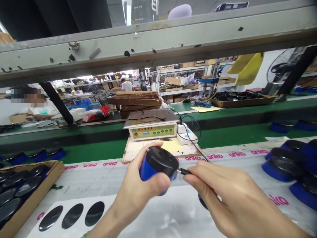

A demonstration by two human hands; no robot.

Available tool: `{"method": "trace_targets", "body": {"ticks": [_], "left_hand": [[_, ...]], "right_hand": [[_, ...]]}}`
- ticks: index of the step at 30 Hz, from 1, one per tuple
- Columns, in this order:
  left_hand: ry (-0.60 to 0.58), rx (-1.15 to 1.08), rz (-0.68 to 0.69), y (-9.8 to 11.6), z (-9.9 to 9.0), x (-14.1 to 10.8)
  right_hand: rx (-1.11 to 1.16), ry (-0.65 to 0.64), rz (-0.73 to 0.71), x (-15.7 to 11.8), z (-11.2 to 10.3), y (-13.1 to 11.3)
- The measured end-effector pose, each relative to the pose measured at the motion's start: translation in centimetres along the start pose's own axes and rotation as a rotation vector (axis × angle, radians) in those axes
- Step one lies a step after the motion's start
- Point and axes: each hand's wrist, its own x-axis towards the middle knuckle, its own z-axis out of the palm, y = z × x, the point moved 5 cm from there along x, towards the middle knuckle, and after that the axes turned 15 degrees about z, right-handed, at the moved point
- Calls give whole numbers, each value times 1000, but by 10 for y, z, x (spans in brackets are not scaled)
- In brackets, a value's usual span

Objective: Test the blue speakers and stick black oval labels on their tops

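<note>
Gripping glossy black-topped blue device: left fingers clamped round it, right fingers pinching metal-tipped plug.

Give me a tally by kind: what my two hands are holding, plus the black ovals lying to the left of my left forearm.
Blue round casing with a black top, in the left hand: 1
Slim black metal-tipped piece, in the right hand: 1
Glossy black oval discs: 3
Total: 5
</note>
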Motion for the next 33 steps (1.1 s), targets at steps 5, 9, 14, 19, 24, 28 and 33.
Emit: {"method": "trace_targets", "body": {"ticks": [5, 9, 14, 19, 24, 28, 33], "left_hand": [[-65, 260, 93, 7, 4, -3], [-121, 839, 477, 27, -4, -1], [-260, 1240, 1214, 44, 10, -14], [-343, 1328, 1416, 50, 27, -22], [-399, 1330, 1349, 49, 25, -23], [-484, 1329, 1303, 47, 19, -20], [-480, 1259, 1219, 47, 11, -17]], "right_hand": [[73, -6, 41, 0, 7, 2], [296, -231, 193, 13, 29, 18], [517, -260, 149, 19, 48, 24], [548, -230, 117, 14, 52, 22], [498, -170, 44, 14, 52, 18], [436, -141, -9, 12, 56, 17], [374, -82, -77, 12, 56, 19]]}}
